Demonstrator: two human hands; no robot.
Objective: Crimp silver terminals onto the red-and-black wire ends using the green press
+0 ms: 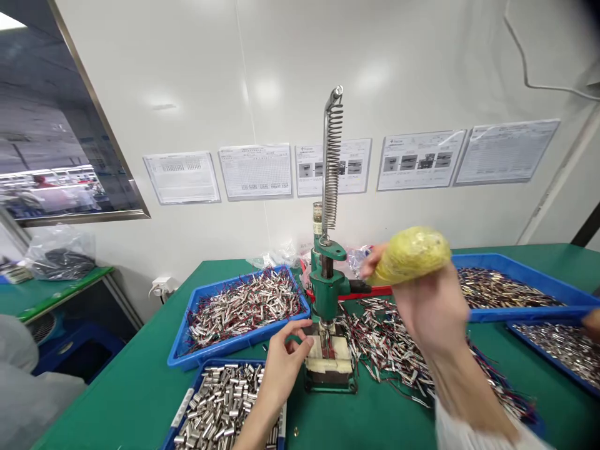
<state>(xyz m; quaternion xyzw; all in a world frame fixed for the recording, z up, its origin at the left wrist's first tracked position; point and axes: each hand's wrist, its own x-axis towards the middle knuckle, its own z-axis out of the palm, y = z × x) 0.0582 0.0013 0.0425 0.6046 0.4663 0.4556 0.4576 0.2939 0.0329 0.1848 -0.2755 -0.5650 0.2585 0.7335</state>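
Observation:
A green hand press (327, 294) with a tall coil spring (332, 165) stands in the middle of the table. My right hand (429, 303) is closed round its lever handle (412, 253), which is wrapped in yellow film. My left hand (287, 365) is at the left side of the press base, thumb and forefinger curved and apart, with nothing visible between them. Under the ram, on the pale block (341, 357), lies a small piece with red wires (330, 350). The press partly hides a loose heap of small metal parts with red and dark wires (389, 350).
To the left stand a blue tray of wired metal parts (304, 307) and a blue tray of short metal cylinders (185, 406). Two more blue trays (506, 262) (529, 340) hold metal pieces at right. Paper sheets (255, 172) hang on the wall. Someone's grey sleeve (28, 387) shows at left.

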